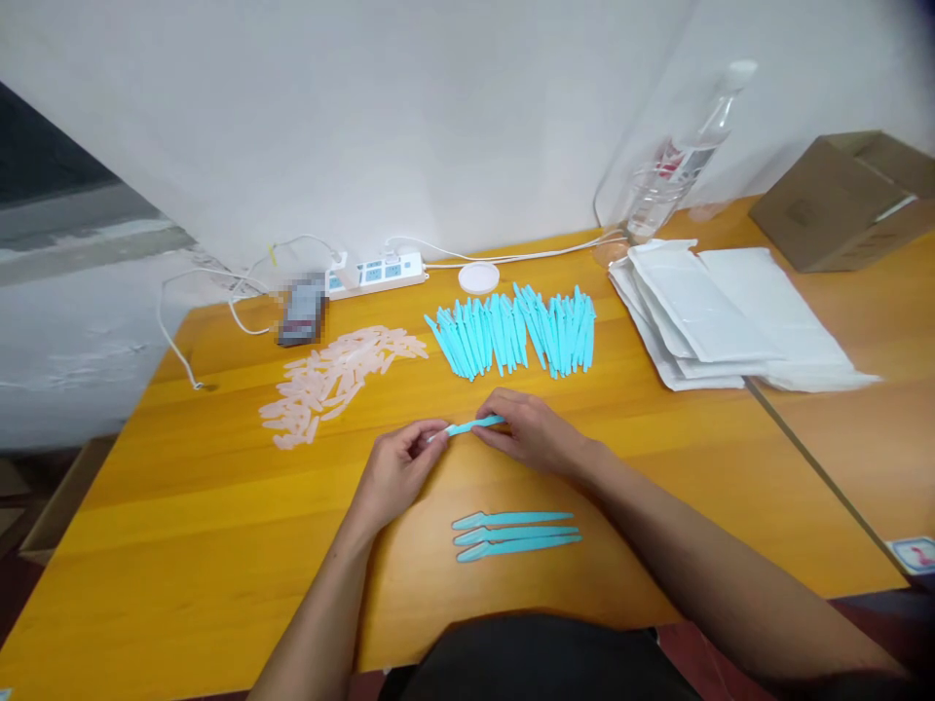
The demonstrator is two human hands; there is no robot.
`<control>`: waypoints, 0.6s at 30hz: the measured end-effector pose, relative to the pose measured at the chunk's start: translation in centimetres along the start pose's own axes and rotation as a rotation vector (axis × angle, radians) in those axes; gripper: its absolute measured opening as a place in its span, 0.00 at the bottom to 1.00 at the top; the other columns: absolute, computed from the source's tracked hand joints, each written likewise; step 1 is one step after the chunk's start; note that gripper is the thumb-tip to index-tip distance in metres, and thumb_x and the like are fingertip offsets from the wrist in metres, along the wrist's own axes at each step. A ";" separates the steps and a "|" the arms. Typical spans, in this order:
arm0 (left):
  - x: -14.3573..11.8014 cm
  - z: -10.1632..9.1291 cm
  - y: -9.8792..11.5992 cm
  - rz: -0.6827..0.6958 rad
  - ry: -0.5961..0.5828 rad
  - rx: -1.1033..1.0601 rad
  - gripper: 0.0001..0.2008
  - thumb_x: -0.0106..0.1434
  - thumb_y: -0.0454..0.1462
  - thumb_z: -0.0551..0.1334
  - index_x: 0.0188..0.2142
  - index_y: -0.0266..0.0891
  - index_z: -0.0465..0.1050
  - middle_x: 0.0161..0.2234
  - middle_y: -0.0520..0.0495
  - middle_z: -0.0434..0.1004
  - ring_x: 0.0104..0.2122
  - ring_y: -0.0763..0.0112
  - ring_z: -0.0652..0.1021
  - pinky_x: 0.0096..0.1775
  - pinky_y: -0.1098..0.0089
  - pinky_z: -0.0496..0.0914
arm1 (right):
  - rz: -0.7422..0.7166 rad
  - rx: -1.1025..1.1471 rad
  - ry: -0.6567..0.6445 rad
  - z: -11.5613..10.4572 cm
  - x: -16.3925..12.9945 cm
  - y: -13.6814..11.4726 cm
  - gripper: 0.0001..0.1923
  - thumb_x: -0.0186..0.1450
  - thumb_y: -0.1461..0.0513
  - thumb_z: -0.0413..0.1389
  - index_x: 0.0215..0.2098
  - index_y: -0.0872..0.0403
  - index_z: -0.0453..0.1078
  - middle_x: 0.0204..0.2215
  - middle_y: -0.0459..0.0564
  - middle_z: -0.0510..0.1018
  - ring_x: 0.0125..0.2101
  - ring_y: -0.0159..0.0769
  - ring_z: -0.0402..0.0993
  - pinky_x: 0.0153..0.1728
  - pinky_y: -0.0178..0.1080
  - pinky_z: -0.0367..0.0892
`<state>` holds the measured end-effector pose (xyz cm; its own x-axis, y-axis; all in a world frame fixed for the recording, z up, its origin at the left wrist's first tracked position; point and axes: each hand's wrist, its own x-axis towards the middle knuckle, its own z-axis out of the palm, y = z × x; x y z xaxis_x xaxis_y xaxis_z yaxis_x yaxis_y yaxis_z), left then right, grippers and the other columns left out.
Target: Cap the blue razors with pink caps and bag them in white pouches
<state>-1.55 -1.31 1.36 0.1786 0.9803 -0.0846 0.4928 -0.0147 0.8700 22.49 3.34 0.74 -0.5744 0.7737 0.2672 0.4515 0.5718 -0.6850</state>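
A light-blue eyebrow razor [460,428] is held nearly level above the table between my two hands. My left hand [398,467] pinches its left end, where a small whitish piece shows at the fingertips; whether that is a cap I cannot tell. Closed round the handle at the other end is my right hand [530,428]. Below them, three more eyebrow razors [515,535] lie side by side, heads to the left. Beyond my hands spreads a row of many blue eyebrow razors [482,336]. To its left lies a loose pile of pale pink, translucent caps [328,380].
Along the wall are a white power strip [380,275] with cables, a blurred-out packet [302,310] and a round white lid [479,278]. White padded envelopes [701,312], a tilted-looking clear bottle [679,156] and a cardboard box [840,204] occupy the right side of the wooden table [182,526].
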 end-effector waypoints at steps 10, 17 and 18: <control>-2.9 1.4 2.4 0.292 -0.249 0.283 0.10 0.72 0.40 0.58 0.42 0.44 0.80 0.36 0.48 0.81 0.38 0.67 0.78 0.43 0.65 0.68 | 0.328 -0.065 -0.174 -5.7 -0.2 0.2 0.15 0.68 0.55 0.55 0.26 0.53 0.72 0.20 0.42 0.75 0.21 0.29 0.64 0.25 0.33 0.54; -3.5 1.3 2.5 0.357 -0.266 0.324 0.10 0.71 0.39 0.60 0.46 0.45 0.80 0.40 0.46 0.80 0.41 0.65 0.77 0.45 0.64 0.68 | 0.552 -0.262 0.147 -6.5 0.2 2.8 0.15 0.66 0.53 0.55 0.29 0.53 0.77 0.22 0.46 0.78 0.23 0.33 0.69 0.28 0.35 0.58; -3.5 1.4 2.6 0.366 -0.283 0.334 0.10 0.71 0.39 0.60 0.47 0.45 0.80 0.40 0.45 0.80 0.41 0.65 0.77 0.45 0.64 0.68 | 0.594 -0.280 0.203 -6.8 0.2 3.2 0.15 0.66 0.53 0.56 0.30 0.53 0.77 0.22 0.46 0.78 0.24 0.33 0.70 0.29 0.35 0.59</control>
<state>0.29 -5.09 3.19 0.5869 0.8092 0.0272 0.5898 -0.4504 0.6703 28.47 7.19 3.16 -0.0477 0.9980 0.0407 0.8253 0.0623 -0.5612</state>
